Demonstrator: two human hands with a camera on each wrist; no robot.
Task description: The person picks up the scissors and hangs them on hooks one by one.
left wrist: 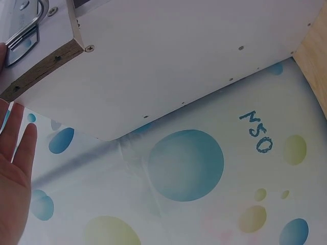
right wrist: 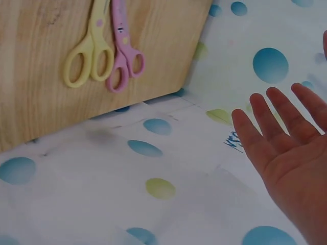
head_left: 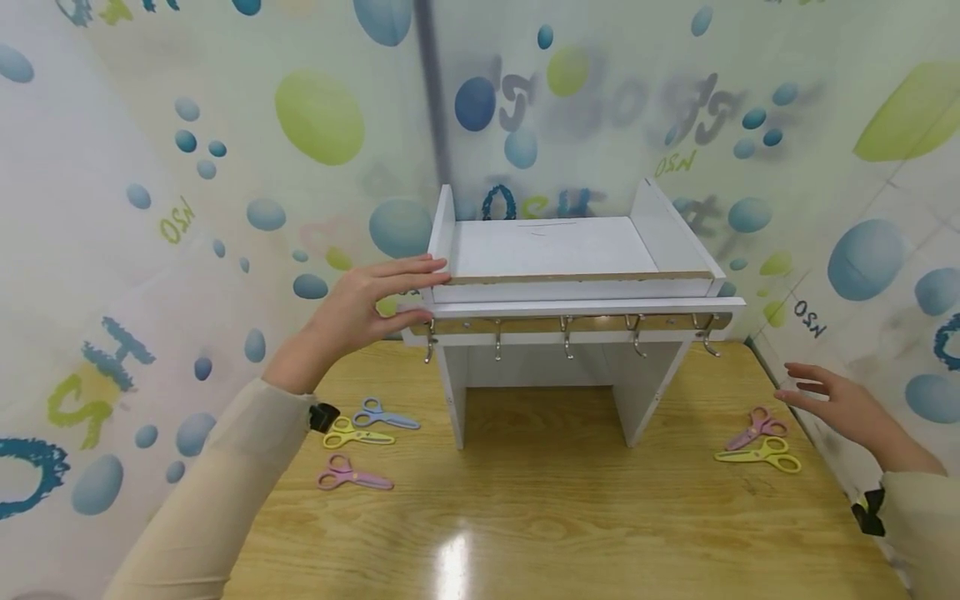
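Observation:
A white shelf rack [head_left: 540,246] with upright side panels stands on the wooden table. Along its front runs a rail [head_left: 525,323] with several metal double hooks [head_left: 567,337]. My left hand [head_left: 360,300] touches the rack's left front corner, fingers nearly straight over the edge and thumb by the rail's end. In the left wrist view, the hand's [left wrist: 13,168] fingertips reach the bare-edged end of the rail. My right hand [head_left: 847,408] hovers near the table's right side, fingers spread and holding nothing. Close to it are pink scissors [head_left: 757,427] and yellow scissors [head_left: 761,455].
Left of the rack lie blue scissors [head_left: 385,415], another yellow pair of scissors [head_left: 358,434] and another pink pair of scissors [head_left: 354,475]. A patterned wall covering [head_left: 322,208] rises behind and beside the table [head_left: 525,517]. The rack's side legs stand on the tabletop.

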